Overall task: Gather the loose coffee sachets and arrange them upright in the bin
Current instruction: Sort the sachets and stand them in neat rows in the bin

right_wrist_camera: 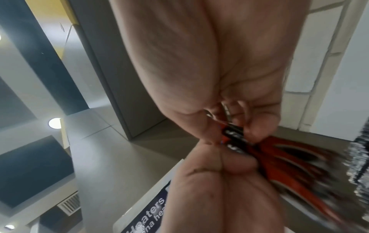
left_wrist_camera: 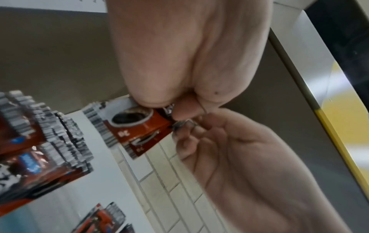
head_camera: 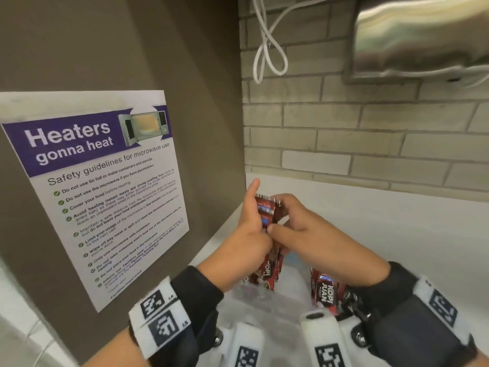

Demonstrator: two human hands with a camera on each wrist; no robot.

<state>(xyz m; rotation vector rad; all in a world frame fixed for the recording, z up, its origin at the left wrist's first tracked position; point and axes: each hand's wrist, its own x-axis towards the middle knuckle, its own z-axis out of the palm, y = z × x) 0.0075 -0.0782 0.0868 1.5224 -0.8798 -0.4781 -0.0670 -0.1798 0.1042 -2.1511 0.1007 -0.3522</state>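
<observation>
At the far left of the head view, a printed notice (head_camera: 92,186) headed "Heaters gonna heat" is stuck to a brown wall panel (head_camera: 185,62), listing safety guidelines for microwave use.

Just right of it, above the white surface (head_camera: 397,234), the left hand (head_camera: 248,239) is raised with its thumb sticking up and its fingers curled around a small bundle of red coffee sachets (head_camera: 266,213). The bundle stands roughly upright, its crimped top edges showing above the fingers and its lower ends hanging below the palm. The left wrist view shows the same bundle pinched at one end, with a cup of coffee printed on the wrapper (left_wrist_camera: 137,126).

The right hand (head_camera: 312,234) meets the bundle from the other side, its thumb and fingertips closed on the sachets beside the left hand, so both hands hold the one bundle. In the right wrist view the red wrappers (right_wrist_camera: 279,157) fan out blurred between the two hands.

Below the hands sits a clear plastic bin (head_camera: 267,300), close to the person. A group of sachets marked "KOPI JUAN" (head_camera: 326,292) stands upright in it under the right wrist.

Behind, a tiled wall (head_camera: 370,133) rises from the surface, with a looped white cable (head_camera: 267,49) hanging on it and a brushed metal appliance (head_camera: 423,35) mounted at top right.
</observation>
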